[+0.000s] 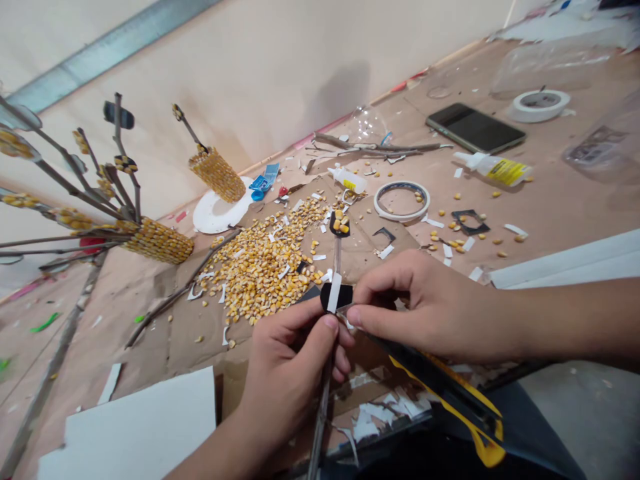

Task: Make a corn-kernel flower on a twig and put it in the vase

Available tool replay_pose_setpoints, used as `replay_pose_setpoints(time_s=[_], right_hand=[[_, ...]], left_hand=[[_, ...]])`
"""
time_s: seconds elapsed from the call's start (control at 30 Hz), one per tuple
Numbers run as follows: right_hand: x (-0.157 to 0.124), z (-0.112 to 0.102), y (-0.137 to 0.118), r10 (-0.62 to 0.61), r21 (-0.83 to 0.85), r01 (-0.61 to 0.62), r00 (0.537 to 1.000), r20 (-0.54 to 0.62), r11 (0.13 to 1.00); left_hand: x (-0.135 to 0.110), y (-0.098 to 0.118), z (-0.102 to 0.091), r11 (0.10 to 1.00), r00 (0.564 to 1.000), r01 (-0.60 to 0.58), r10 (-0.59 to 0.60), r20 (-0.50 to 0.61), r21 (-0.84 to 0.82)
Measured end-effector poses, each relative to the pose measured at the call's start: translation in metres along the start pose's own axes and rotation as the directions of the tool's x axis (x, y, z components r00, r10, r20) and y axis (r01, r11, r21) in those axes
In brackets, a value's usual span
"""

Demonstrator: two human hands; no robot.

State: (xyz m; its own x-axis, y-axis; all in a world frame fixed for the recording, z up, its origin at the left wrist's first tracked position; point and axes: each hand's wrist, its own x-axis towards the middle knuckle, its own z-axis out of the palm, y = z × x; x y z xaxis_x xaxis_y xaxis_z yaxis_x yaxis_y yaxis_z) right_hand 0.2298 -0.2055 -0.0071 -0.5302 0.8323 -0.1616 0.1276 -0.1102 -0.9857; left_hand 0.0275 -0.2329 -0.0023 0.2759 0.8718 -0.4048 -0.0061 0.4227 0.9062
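White and narrow, a strip (335,292) lay across a black piece (345,295) on a stick (321,417), in front of the corn kernels (265,270). The stick was pinched between thumb and fingers of the left hand (293,357); a yellow-and-black cutter (445,387) was seemingly gripped in the closed right hand (430,303). Steady support and flat pressing were judged best.

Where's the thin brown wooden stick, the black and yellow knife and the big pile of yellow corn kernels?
Thin brown wooden stick (321,403): head view, on its lower length.
Black and yellow knife (441,387): head view, on its dark handle.
Big pile of yellow corn kernels (270,265): head view, near its middle.
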Motion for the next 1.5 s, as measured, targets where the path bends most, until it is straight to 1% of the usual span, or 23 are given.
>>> replay_pose_setpoints(time_s=[0.13,0.3,0.47,0.6,0.73,0.9,1.07,1.23,1.37,1.5], right_hand=[[-0.0002,-0.0004,-0.0016,0.005,0.001,-0.005,1.0,0.0,1.0],[-0.0005,-0.0003,0.0008,0.019,-0.009,-0.019,1.0,0.004,1.0],[-0.0005,-0.0007,0.0013,0.024,-0.006,-0.024,1.0,0.004,1.0],[0.0003,-0.0003,-0.0002,0.029,0.027,-0.029,1.0,0.0,0.999],[0.0005,-0.0004,-0.0011,0.03,0.08,-0.032,0.999,0.024,0.996],[0.0005,-0.0016,-0.0021,0.015,0.121,-0.021,0.998,0.054,0.992],[0.0004,-0.0013,-0.0017,0.011,0.06,-0.01,1.0,-0.001,0.998],[-0.0002,-0.0011,-0.0011,0.028,0.057,-0.029,1.0,0.009,0.998],[-0.0006,-0.0006,-0.0012,0.025,0.045,-0.024,1.0,-0.011,0.999],[-0.0002,0.0003,-0.0012,0.036,0.088,-0.037,0.999,0.006,0.995]], left_hand=[[0.0011,-0.001,-0.0002,1.0,1.0,0.006,-0.006,-0.017,-0.01],[0.0019,-0.0026,-0.0014,1.0,1.0,0.012,-0.012,0.001,0.009],[0.0001,-0.0001,0.0021,1.0,1.0,0.002,-0.002,-0.012,0.01],[0.0001,0.0035,0.0055,1.0,1.0,0.004,-0.003,-0.027,0.027],[0.0013,0.0028,0.0049,0.999,0.998,0.009,-0.006,-0.061,0.043],[0.0012,0.0005,0.0033,0.998,0.998,0.0,0.004,-0.062,0.058],[0.001,-0.0024,0.0023,1.0,0.998,-0.005,0.007,-0.069,0.031],[0.0015,-0.0039,0.0003,0.999,1.0,-0.007,0.008,-0.028,0.046],[0.0014,-0.0025,0.0016,0.999,0.999,-0.009,0.011,-0.045,0.041],[0.0021,-0.0023,0.0023,0.998,0.998,-0.016,0.019,-0.052,0.062]])
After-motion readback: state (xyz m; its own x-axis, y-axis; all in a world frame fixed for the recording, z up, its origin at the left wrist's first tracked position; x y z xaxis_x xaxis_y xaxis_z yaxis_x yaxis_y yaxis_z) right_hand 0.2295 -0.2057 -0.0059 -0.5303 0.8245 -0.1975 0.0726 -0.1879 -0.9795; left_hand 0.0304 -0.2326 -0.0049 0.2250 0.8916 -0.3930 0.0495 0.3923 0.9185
